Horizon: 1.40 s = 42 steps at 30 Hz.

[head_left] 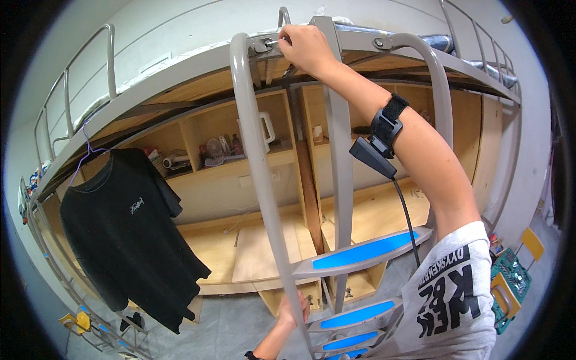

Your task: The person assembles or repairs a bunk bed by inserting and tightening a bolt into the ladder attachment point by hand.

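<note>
My right hand point(305, 49) is raised to the bed frame at the top, its fingers closed on a thin silver metal piece point(273, 43). That piece meets the bolted bracket point(260, 45) where the ladder's left rail point(257, 150) joins the grey bed beam point(198, 63); its exact kind is too small to tell. Lower down, my left hand point(293, 309) is wrapped round the same rail, beside the grey steps with blue treads point(366, 251). A second bolt point(378, 42) fixes the right rail point(441, 84) to the beam.
A black T-shirt point(129, 222) hangs from a purple hanger point(90, 149) on the left. Behind the ladder are wooden shelves and a desk point(264, 246). A cabled device point(375, 153) is strapped to my right forearm. A green tool case point(510, 282) and yellow chairs point(531, 245) stand at right.
</note>
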Each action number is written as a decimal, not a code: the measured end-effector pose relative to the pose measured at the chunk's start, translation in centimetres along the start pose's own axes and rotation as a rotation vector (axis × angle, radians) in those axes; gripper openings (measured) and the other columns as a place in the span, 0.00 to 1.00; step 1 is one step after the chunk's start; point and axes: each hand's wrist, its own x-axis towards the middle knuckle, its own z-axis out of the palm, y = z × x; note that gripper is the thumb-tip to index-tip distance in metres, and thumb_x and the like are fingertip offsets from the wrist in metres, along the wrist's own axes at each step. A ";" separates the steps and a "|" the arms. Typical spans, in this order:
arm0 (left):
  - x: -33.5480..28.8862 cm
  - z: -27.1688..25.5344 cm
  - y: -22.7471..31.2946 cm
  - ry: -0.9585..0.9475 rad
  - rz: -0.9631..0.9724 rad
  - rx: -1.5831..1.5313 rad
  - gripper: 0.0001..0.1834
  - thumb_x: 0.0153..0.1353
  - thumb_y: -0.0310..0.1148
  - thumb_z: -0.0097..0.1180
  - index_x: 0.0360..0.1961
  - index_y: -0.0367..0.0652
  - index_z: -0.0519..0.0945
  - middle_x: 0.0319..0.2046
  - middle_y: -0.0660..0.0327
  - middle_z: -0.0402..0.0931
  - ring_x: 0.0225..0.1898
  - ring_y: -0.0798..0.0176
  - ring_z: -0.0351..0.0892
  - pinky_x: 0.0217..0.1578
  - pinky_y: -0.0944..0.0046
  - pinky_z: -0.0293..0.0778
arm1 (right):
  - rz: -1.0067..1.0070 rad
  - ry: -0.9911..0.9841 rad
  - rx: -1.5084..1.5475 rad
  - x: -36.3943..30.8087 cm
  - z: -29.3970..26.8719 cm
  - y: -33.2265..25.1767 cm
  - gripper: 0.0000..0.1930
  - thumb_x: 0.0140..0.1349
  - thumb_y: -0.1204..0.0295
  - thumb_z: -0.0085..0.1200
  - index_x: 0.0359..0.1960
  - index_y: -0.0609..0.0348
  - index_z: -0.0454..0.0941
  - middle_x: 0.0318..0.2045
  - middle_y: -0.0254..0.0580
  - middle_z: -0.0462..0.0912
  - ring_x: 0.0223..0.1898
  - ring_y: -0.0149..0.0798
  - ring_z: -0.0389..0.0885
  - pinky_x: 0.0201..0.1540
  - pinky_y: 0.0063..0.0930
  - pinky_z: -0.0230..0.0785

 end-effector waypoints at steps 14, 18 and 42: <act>-0.5 0.1 -0.3 0.040 0.002 0.011 0.20 0.59 0.46 0.50 0.17 0.50 0.61 0.11 0.65 0.53 0.07 0.59 0.57 0.06 0.59 0.56 | -0.093 -0.250 -0.200 2.9 -0.2 -0.8 0.10 0.52 0.72 0.48 0.29 0.65 0.80 0.25 0.55 0.81 0.31 0.55 0.80 0.40 0.44 0.73; -0.7 0.2 -0.4 0.069 0.012 0.033 0.20 0.59 0.46 0.51 0.17 0.50 0.61 0.11 0.65 0.52 0.07 0.59 0.57 0.05 0.59 0.55 | -0.272 -0.271 -0.291 3.3 -0.8 -1.6 0.07 0.52 0.76 0.48 0.25 0.65 0.78 0.25 0.54 0.80 0.31 0.55 0.80 0.39 0.43 0.73; -1.0 0.5 0.4 0.005 0.029 0.051 0.19 0.59 0.41 0.49 0.16 0.49 0.59 0.11 0.65 0.50 0.08 0.62 0.53 0.04 0.62 0.57 | 0.038 -0.530 -0.043 5.6 -0.7 -1.5 0.12 0.51 0.70 0.59 0.33 0.66 0.81 0.24 0.50 0.83 0.28 0.44 0.85 0.35 0.34 0.78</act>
